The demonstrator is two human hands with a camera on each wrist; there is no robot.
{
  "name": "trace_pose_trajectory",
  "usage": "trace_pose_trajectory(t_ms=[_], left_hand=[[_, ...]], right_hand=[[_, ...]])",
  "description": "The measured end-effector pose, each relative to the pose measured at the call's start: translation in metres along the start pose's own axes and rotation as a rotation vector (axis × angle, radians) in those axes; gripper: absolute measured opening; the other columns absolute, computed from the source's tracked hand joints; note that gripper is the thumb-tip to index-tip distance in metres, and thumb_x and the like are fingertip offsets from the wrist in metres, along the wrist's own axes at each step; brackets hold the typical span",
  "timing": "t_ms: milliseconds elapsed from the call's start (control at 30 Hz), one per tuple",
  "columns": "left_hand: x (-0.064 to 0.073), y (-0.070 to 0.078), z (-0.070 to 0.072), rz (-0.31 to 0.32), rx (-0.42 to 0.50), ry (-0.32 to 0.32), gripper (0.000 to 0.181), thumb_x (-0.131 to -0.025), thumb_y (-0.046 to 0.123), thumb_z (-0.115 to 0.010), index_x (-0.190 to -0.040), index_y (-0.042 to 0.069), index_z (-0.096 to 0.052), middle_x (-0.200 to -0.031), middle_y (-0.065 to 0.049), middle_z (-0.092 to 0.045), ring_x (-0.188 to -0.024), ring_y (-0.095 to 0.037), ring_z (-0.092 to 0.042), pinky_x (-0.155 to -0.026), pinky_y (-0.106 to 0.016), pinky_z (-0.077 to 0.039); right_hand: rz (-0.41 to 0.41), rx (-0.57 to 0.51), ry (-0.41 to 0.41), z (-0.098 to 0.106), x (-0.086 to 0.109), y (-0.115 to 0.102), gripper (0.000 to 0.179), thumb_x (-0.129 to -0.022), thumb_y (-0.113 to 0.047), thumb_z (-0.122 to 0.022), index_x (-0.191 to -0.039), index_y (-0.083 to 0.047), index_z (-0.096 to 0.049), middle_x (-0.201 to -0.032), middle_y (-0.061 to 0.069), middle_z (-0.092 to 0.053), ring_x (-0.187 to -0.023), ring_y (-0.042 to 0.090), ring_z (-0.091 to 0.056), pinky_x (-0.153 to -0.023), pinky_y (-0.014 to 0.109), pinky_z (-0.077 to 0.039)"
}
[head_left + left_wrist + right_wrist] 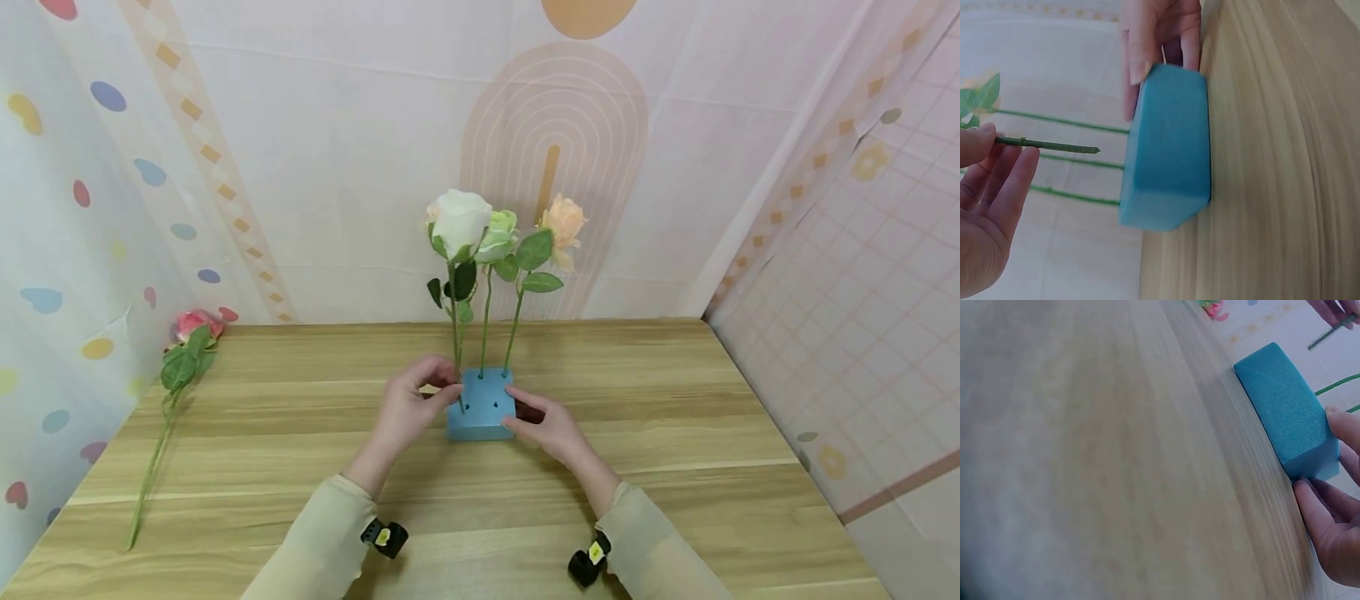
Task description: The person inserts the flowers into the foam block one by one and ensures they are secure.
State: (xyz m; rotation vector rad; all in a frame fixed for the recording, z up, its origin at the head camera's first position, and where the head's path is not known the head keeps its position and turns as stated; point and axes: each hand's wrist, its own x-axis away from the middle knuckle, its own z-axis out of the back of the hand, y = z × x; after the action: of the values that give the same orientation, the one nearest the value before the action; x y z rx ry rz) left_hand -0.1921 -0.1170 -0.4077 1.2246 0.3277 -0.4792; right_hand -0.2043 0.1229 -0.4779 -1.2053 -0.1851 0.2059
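My left hand [415, 400] pinches the stem [1047, 145] of a white rose [460, 223] between thumb and fingers. The cut end points down at a blue foam block [480, 421] and, in the left wrist view, stops short of its top. My right hand [551, 427] holds the block's right side, thumb at the front edge. Three stems stand in the back of the block, bearing a pale green rose [498, 237], a peach rose [564, 223] and a bloom mostly hidden behind the white one. Two small dark holes show in the block's front half.
A pink rose [197, 327] with a long green stem lies at the left side of the wooden table [300, 467]. Patterned cloth [360, 167] hangs behind the table and on both sides. Dark wrist cameras sit on both sleeves.
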Motion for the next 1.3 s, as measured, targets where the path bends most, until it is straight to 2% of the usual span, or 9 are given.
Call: trace_pose_trajectory(t_ms=[300,467,700,900,1133,1300], left_hand=[[-0.010,0.000,-0.028,-0.080,-0.046,-0.029,0.020,-0.082,-0.007,-0.076,-0.090,0.008,-0.065,-0.085,-0.003,-0.066,-0.079,-0.021,-0.066,-0.065,-0.031,-0.057],[-0.016,-0.002,-0.039,-0.104,-0.072,-0.041,0.019,-0.083,-0.007,-0.075,-0.088,0.008,-0.065,-0.083,-0.003,-0.065,-0.078,-0.019,-0.065,-0.065,-0.031,-0.058],[-0.021,-0.001,-0.045,-0.076,-0.092,-0.054,0.020,-0.083,-0.006,-0.076,-0.083,0.010,-0.063,-0.082,-0.002,-0.066,-0.078,-0.017,-0.064,-0.066,-0.034,-0.057],[-0.023,-0.004,-0.048,-0.076,-0.100,-0.053,0.020,-0.083,-0.007,-0.075,-0.083,0.009,-0.063,-0.081,-0.001,-0.066,-0.078,-0.017,-0.065,-0.065,-0.031,-0.057],[-0.021,-0.012,-0.052,-0.083,-0.099,-0.056,0.023,-0.081,-0.009,-0.076,-0.081,0.008,-0.061,-0.078,-0.001,-0.064,-0.073,-0.016,-0.062,-0.063,-0.031,-0.055],[-0.018,-0.021,-0.055,-0.076,-0.134,-0.054,0.021,-0.082,-0.007,-0.076,-0.082,0.009,-0.062,-0.079,-0.001,-0.065,-0.074,-0.016,-0.063,-0.065,-0.030,-0.055]], right_hand=[[0.077,0.045,-0.005,0.000,-0.001,0.002,0.059,-0.091,-0.037,-0.073,-0.143,-0.016,-0.055,-0.146,0.015,-0.049,-0.134,0.039,-0.042,-0.105,0.057,-0.039],[0.040,0.001,-0.012,0.000,-0.001,0.000,0.056,-0.092,-0.031,-0.072,-0.144,-0.018,-0.054,-0.148,0.013,-0.047,-0.137,0.037,-0.039,-0.107,0.057,-0.037],[0.027,-0.022,-0.010,0.000,-0.001,0.000,0.056,-0.090,-0.031,-0.075,-0.142,-0.023,-0.056,-0.146,0.007,-0.049,-0.136,0.031,-0.041,-0.106,0.052,-0.040],[0.037,-0.033,-0.014,0.001,0.000,0.000,0.056,-0.091,-0.030,-0.075,-0.143,-0.023,-0.055,-0.146,0.009,-0.049,-0.137,0.032,-0.041,-0.107,0.053,-0.039],[0.056,-0.011,-0.003,0.001,0.000,0.000,0.056,-0.090,-0.029,-0.075,-0.142,-0.021,-0.056,-0.145,0.010,-0.051,-0.136,0.033,-0.042,-0.108,0.053,-0.037],[0.061,-0.007,-0.009,0.001,-0.001,0.001,0.055,-0.092,-0.024,-0.073,-0.143,-0.017,-0.054,-0.146,0.013,-0.049,-0.136,0.034,-0.042,-0.108,0.051,-0.038]])
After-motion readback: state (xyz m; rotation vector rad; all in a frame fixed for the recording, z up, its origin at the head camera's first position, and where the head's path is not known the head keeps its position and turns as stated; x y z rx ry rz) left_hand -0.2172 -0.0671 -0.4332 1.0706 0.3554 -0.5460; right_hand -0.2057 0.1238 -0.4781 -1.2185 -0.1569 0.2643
